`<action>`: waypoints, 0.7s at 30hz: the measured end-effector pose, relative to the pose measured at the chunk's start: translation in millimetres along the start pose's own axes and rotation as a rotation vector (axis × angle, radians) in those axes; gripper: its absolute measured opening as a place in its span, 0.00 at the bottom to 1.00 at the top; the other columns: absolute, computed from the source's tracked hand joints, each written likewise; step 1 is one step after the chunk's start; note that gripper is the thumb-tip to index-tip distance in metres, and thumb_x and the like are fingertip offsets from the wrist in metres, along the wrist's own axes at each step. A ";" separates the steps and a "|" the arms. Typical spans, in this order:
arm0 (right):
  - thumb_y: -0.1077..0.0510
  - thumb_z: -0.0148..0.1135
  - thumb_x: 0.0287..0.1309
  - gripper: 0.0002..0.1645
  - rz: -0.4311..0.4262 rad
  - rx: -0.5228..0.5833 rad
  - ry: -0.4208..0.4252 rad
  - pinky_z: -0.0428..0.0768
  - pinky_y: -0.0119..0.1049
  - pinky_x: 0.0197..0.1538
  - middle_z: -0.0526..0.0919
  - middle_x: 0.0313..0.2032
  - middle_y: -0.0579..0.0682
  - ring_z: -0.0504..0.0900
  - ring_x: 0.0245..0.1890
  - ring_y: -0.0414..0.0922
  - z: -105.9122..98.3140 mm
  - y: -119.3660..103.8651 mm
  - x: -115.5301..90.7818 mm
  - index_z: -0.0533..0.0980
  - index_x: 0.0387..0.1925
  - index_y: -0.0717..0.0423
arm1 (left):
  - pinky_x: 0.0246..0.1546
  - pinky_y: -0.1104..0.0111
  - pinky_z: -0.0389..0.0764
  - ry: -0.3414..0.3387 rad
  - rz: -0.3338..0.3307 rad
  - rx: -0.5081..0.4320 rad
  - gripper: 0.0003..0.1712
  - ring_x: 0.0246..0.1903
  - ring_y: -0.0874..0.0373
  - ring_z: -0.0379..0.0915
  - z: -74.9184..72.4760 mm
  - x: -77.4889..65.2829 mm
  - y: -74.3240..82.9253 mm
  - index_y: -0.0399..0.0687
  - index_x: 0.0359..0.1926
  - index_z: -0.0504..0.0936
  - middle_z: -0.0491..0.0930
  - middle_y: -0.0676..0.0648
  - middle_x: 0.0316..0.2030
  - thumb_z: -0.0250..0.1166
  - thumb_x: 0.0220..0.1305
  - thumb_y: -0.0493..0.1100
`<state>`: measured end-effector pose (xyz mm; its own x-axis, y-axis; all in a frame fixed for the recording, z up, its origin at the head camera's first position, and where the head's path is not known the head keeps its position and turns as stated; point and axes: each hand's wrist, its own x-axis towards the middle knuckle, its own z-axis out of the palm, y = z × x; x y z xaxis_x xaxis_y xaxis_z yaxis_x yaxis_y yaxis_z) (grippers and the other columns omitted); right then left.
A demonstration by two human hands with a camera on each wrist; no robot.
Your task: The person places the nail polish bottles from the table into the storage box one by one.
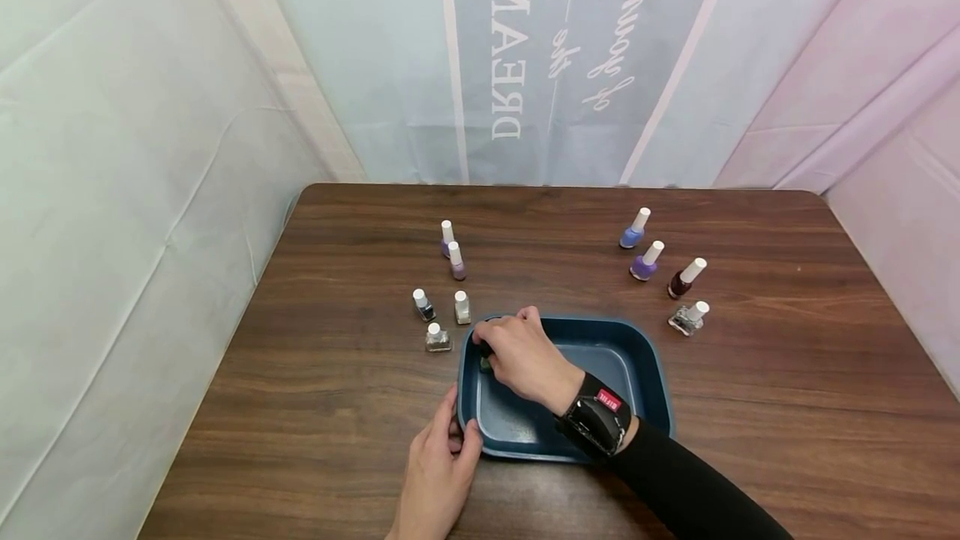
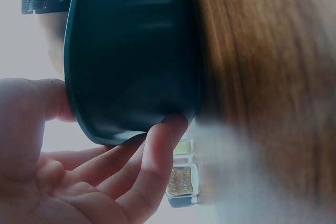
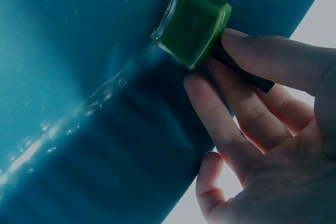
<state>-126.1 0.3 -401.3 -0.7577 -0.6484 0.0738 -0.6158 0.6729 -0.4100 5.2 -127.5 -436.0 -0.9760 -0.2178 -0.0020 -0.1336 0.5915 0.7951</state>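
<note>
My right hand (image 1: 531, 361) reaches into the left end of a blue rectangular tray (image 1: 517, 426). In the right wrist view, its thumb and fingers pinch the black cap of a green nail polish bottle (image 3: 194, 27), whose square glass body is tilted low against the tray's inside. At the tray's near left corner, my left hand (image 1: 437, 469) grips the wall. The left wrist view shows the thumb at the rim and the fingers along the outer side. Apart from the green bottle, the visible tray floor is bare.
Left of the tray stand a clear bottle (image 1: 438, 340), a white bottle (image 1: 462, 308), a dark bottle (image 1: 424, 307) and two purple ones (image 1: 457, 263). Right of it are blue (image 1: 632, 236), violet (image 1: 645, 265), dark red (image 1: 681, 283) and clear glittery (image 1: 686, 321) bottles. A curtain (image 1: 397, 107) hangs behind the table.
</note>
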 end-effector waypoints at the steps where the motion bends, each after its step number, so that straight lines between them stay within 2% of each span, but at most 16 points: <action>1: 0.68 0.65 0.52 0.13 0.000 -0.002 0.002 0.63 0.45 0.47 0.87 0.36 0.47 0.82 0.37 0.41 -0.2 0.4 -0.4 0.81 0.40 0.54 | 0.27 0.77 0.77 0.003 0.005 0.000 0.26 0.27 0.71 0.75 0.4 -0.2 0.1 0.39 0.62 0.73 0.84 0.50 0.32 0.63 0.61 0.38; 11: 0.68 0.64 0.52 0.13 0.001 -0.014 0.017 0.63 0.45 0.47 0.87 0.36 0.45 0.81 0.36 0.40 -2.1 1.7 -2.8 0.81 0.41 0.53 | 0.28 0.77 0.77 0.022 0.027 0.012 0.27 0.29 0.71 0.75 3.7 -1.1 0.3 0.39 0.61 0.73 0.85 0.49 0.37 0.63 0.60 0.36; 21: 0.66 0.66 0.51 0.16 0.005 -0.038 0.018 0.64 0.42 0.47 0.86 0.39 0.46 0.81 0.41 0.40 -6.9 1.2 -6.0 0.80 0.44 0.52 | 0.27 0.77 0.77 0.030 0.015 0.018 0.27 0.27 0.72 0.75 2.2 -2.4 2.0 0.40 0.62 0.73 0.85 0.50 0.35 0.63 0.60 0.36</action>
<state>-123.8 7.5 -395.9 -0.7645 -0.6385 0.0885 -0.6193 0.6894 -0.3757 6.9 -124.1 -435.7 -0.9724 -0.2315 0.0281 -0.1223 0.6090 0.7837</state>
